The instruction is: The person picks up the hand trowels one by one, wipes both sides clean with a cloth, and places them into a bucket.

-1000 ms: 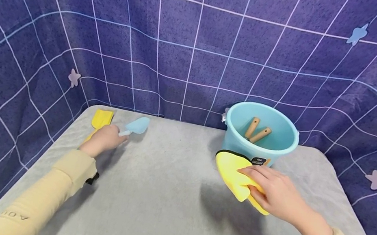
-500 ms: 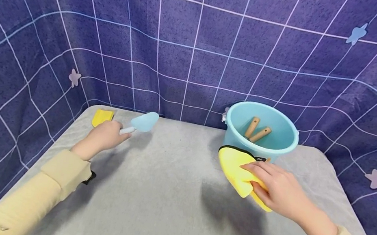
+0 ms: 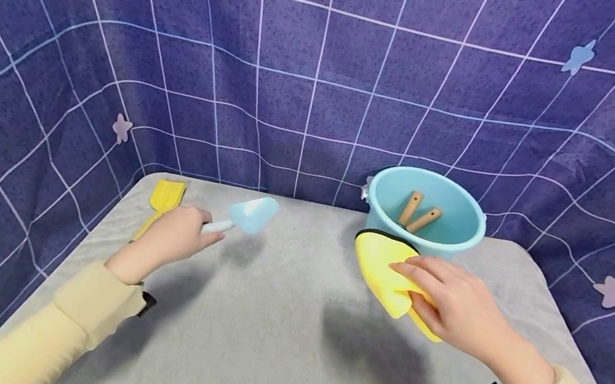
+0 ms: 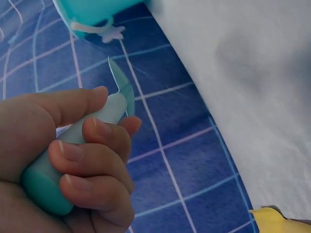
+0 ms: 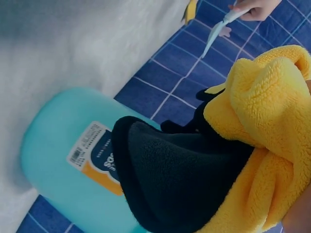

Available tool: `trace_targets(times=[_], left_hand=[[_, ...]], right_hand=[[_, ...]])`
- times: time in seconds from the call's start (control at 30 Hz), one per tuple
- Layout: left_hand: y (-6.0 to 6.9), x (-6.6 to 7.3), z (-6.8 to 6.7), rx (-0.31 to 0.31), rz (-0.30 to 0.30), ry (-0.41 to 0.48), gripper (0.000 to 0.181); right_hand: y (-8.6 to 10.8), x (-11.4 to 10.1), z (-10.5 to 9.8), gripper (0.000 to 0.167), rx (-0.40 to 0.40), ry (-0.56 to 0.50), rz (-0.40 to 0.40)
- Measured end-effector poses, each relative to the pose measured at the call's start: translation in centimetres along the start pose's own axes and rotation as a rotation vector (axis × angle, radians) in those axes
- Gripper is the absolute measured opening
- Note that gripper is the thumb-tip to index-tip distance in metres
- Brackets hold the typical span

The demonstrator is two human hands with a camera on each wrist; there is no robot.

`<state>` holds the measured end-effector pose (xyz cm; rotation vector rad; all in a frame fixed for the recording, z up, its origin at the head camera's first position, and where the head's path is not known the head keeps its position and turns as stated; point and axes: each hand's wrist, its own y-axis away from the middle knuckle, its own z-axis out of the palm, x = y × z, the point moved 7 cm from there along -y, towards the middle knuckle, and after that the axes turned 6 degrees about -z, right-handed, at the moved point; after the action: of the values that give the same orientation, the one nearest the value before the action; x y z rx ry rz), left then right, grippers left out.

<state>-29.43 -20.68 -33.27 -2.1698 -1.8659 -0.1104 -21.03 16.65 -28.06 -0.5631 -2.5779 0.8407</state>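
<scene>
My left hand (image 3: pixel 175 237) grips a light blue toy trowel (image 3: pixel 253 213) by its pale handle, raised above the table. In the left wrist view the fingers (image 4: pixel 97 165) curl round that handle (image 4: pixel 73 141). A yellow toy shovel (image 3: pixel 167 195) lies on the table beside and behind this hand, partly hidden by it. On the other side my right hand (image 3: pixel 455 303) pinches a yellow cloth (image 3: pixel 386 265) with a black edge, held in front of the blue bucket (image 3: pixel 384 221). The right wrist view shows the cloth's dark underside (image 5: pixel 184 170) and its bunched yellow folds.
Two wooden-handled tools (image 3: pixel 424 220) lean inside the bucket, their lower ends hidden. A label (image 5: pixel 99 155) is stuck on the bucket's side. The grey cloth-covered table (image 3: pixel 273 334) meets a purple-blue gridded curtain (image 3: pixel 309 105) at the back and sides.
The left hand has lifted the trowel and moved it right, away from the yellow shovel, which shows more now. The right hand with the cloth has risen slightly.
</scene>
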Motion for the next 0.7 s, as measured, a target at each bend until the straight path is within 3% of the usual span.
trace_targets(times=[0.27, 0.7], left_hand=[[1.7, 3.4, -0.9, -0.012, 0.082, 0.021, 0.024], [3.6, 7.8, -1.7, -0.055, 0.181, 0.061, 0.020]], right_hand=[[-0.8, -0.1, -0.4, 0.038, -0.030, -0.010, 0.026], [-2.1, -1.2, -1.0, 0.035, 0.008, 0.009, 0.004]])
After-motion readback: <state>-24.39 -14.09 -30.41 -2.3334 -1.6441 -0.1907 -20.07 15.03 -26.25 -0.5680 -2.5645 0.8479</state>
